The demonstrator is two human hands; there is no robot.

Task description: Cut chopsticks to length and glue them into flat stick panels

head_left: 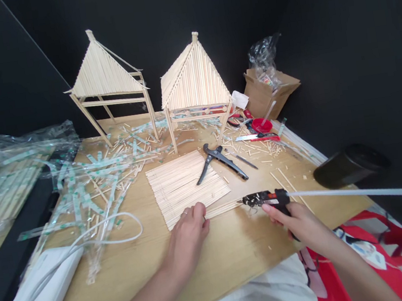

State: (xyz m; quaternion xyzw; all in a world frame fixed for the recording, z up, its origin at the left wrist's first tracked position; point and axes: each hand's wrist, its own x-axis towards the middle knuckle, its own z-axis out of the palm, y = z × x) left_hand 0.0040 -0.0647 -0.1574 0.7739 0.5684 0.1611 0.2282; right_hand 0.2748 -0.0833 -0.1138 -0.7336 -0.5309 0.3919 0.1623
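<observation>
Pale wood fills the head view: a flat mat of thin pale wooden sticks laid side by side [187, 186] lies at the middle of the light wooden desk [234, 255]. The left hand [189, 232] rests at the mat's near edge, its fingers [198, 209] curled loosely together and pressing down on the ends of the nearest sticks. Just right of the mat's near corner, the right hand [301, 223] holds a black and orange hot glue gun [265, 198], fingers wrapped shut around the grip, nozzle aimed at the mat's edge; a long translucent white glue stick [360, 193] trails from the back of the gun, away from the mat.

The mat looks light, stiff along the sticks and likely brittle across them, so it is best pinned flat from above or lifted by both long edges rather than by one corner. The gun's tip is probably hot; the handle is the safe hold.

Touching the mat's far right edge lie black-handled metal pliers [219, 160]. Beyond the mat stand two peaked-roof model huts of pale sticks [193, 79], with a torn brown cardboard box [269, 91] to their right. Left of the mat, clear plastic stick wrappers [90, 186] litter the desk, and a white cable [97, 240] loops across them.
</observation>
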